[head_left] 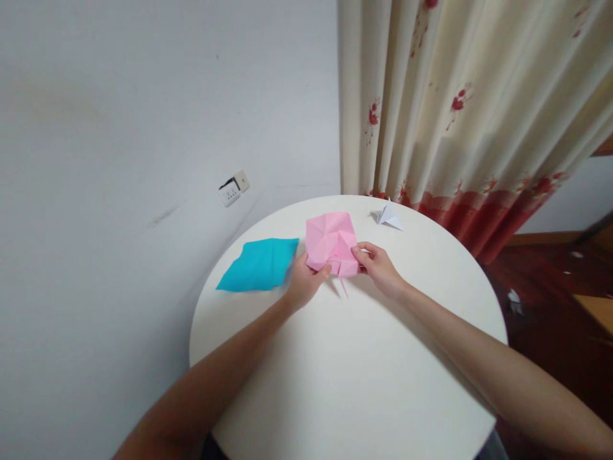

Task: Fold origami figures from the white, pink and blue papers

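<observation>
A creased sheet of pink origami paper (pixel 331 237) is held up between both hands above the white round table (pixel 354 358). Its near edge is folded, and a thin pink strip points down from it toward me. My left hand (pixel 306 278) grips the lower left corner, thumb on top. At the right edge, my right hand (pixel 376 265) pinches the paper between thumb and fingers. Just left of my left hand lies a creased blue sheet of paper (pixel 261 264) on the tabletop.
A folded white paper figure (pixel 387 216) sits near the table's far right edge. Behind the table hangs a cream and red curtain (pixel 431 128). The wall on the left carries a socket (pixel 229 193). A small white scrap (pixel 514 300) lies on the dark floor.
</observation>
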A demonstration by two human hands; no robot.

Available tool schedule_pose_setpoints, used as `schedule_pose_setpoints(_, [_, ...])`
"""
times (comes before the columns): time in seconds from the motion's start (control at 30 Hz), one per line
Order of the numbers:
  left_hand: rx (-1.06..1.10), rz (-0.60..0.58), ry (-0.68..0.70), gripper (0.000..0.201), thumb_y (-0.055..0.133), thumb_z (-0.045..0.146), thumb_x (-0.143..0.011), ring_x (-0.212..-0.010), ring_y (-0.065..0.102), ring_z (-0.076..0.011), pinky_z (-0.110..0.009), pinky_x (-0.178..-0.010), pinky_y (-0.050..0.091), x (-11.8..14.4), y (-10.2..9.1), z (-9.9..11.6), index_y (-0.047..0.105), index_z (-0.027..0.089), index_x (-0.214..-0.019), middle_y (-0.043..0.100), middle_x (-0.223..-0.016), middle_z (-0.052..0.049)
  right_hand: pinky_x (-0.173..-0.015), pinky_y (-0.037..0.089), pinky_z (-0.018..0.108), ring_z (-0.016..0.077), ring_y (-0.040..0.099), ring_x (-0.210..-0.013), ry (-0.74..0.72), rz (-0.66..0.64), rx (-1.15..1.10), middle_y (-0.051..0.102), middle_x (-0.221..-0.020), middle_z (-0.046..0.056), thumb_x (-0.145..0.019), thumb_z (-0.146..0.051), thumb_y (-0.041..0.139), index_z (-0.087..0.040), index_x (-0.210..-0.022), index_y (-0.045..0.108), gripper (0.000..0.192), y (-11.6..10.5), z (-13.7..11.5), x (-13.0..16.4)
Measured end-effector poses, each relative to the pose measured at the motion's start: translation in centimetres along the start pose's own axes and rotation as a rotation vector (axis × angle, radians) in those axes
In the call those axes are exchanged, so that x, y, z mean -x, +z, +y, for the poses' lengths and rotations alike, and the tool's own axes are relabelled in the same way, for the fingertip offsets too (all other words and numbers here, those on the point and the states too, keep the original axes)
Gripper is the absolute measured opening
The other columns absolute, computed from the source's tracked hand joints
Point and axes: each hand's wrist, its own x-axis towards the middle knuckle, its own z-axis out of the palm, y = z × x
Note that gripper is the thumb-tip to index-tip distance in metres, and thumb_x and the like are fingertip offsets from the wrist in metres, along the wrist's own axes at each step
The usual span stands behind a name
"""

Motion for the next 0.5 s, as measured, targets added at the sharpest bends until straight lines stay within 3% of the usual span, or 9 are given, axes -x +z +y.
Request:
schedule_pose_setpoints(0.17, [0.099,-0.019,0.009,0.043,0.074,0.031,-0.073,-0.103,0.067,-0.0265,-0.039,-0.091,0.053,0.0,0.4,0.3,0.064,0.013,-0.11,0.072,-0.104,-0.012,-0.06,0.047,0.027,0.0133,0.055,-0.062,-0.018,-0.065,-0.051,0.062,-0.07,-0.002,-0.068,-0.051,0.079,-0.021,-0.088,0.061,0.041,0.1,-0.1,0.2])
schedule_pose_setpoints(0.33, [0.407,-0.155,-0.103,0.045,0.074,0.035,-0.078,-0.107,0.066,-0.0266,-0.04,-0.089,0.056,0.3,1.9,1.0,0.063,0.017,-0.117,0.072,-0.107,-0.011,-0.06,0.045,0.025,0.0118,0.055,-0.061,-0.137,-0.109,-0.082,0.062,-0.07,-0.004,-0.067,-0.047,0.082,-0.022,-0.077,0.052,0.04,0.4,0.1,0.4])
schedule_pose_setpoints(0.5, [0.585,-0.165,-0.196,0.047,0.075,0.033,-0.079,-0.109,0.066,-0.0265,-0.04,-0.086,0.057,0.7,2.4,1.0,0.059,0.018,-0.121,0.07,-0.115,-0.011,-0.059,0.048,0.026,0.0137,0.06,-0.061,-0.117,-0.066,-0.121,0.068,-0.072,-0.002,-0.067,-0.049,0.082,-0.023,-0.087,0.054,0.044,0.4,0.4,0.4])
